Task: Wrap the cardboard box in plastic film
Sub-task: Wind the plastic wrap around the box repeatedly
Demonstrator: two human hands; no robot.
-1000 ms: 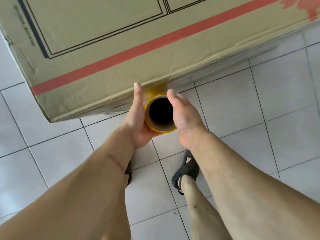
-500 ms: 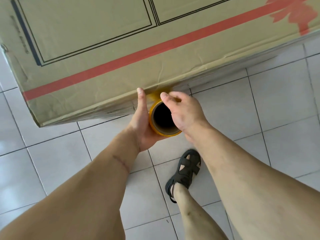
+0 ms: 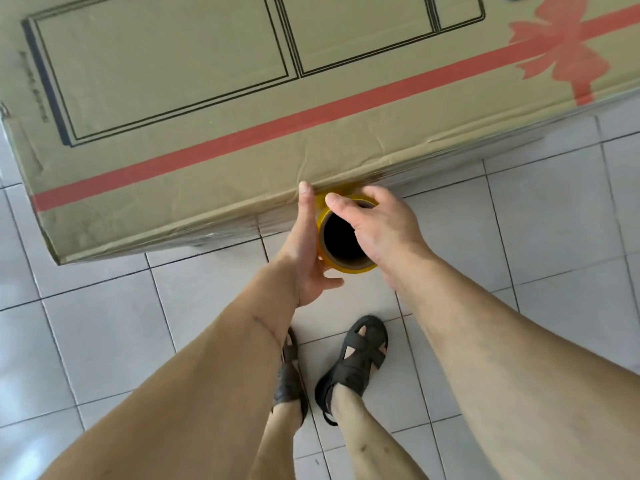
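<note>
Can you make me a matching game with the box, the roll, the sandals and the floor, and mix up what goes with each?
Things:
1. box
2. roll
3. sandals
4. floor

Descriptions:
A. black, on the feet
B. white tiles
C. brown with a red ribbon print
D. yellow, held between the left hand and the right hand

Pairs: 1-C, 2-D, 3-A, 4-B

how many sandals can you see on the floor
2. One black sandal is on the tiles below the film roll, in plain view; the other sandal sits just left of it, partly hidden behind the left forearm.
</note>
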